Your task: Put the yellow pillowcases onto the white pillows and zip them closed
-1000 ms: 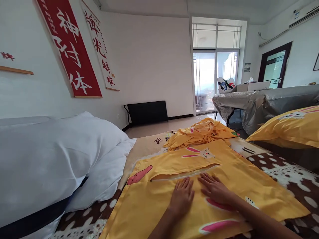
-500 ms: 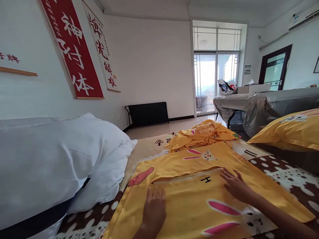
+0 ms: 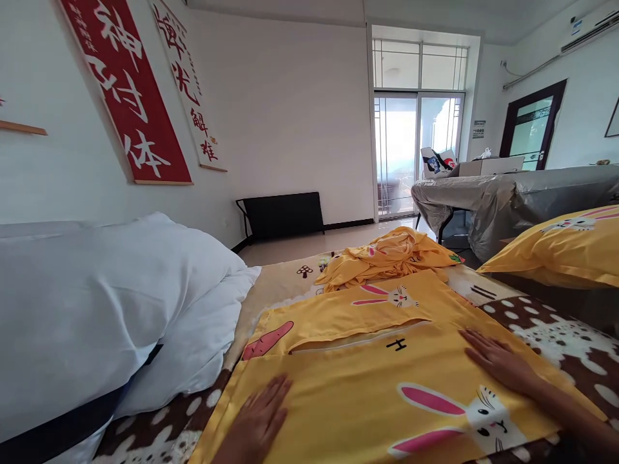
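A yellow pillowcase (image 3: 387,386) printed with pink-eared rabbits and a carrot lies flat on the bed in front of me. My left hand (image 3: 258,419) rests flat on its near left part, fingers stretched out. My right hand (image 3: 500,362) lies flat near its right edge, fingers spread. Both hands press on the cloth and hold nothing.
A pile of white pillows (image 3: 106,309) lies on the left. A crumpled yellow cloth (image 3: 387,256) sits beyond the pillowcase. A filled yellow pillow (image 3: 561,248) is at the right, with a grey covered table (image 3: 507,196) behind. A brown spotted blanket (image 3: 556,328) covers the bed.
Both hands started side by side at the middle of the pillowcase and slid apart, the left toward its left edge, the right toward its right edge, uncovering the printed rabbit.
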{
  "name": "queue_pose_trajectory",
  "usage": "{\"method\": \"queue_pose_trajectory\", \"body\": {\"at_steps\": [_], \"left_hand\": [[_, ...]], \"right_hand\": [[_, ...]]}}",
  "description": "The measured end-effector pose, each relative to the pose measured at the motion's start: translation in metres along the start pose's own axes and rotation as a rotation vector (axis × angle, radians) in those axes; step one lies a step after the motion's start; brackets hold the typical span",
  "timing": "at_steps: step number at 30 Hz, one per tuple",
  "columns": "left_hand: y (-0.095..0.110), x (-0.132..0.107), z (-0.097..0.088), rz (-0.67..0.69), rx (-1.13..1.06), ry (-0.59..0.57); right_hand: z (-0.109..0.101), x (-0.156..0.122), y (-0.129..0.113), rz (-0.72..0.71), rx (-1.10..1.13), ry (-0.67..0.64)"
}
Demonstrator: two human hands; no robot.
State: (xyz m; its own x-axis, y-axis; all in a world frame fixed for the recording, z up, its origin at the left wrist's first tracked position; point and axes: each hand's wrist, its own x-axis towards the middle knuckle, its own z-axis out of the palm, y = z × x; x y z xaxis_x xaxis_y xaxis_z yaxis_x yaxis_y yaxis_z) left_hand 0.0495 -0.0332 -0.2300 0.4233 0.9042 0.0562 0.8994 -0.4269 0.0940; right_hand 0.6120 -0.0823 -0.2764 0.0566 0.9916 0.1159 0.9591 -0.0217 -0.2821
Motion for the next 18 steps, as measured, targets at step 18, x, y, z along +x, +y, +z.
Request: {"method": "queue_pose_trajectory", "body": {"at_steps": [18], "left_hand": [[0.194,0.104,0.019,0.246,-0.163,-0.138]], "right_hand": [[0.052,-0.033,-0.245,-0.567,0.186,-0.026]]}}
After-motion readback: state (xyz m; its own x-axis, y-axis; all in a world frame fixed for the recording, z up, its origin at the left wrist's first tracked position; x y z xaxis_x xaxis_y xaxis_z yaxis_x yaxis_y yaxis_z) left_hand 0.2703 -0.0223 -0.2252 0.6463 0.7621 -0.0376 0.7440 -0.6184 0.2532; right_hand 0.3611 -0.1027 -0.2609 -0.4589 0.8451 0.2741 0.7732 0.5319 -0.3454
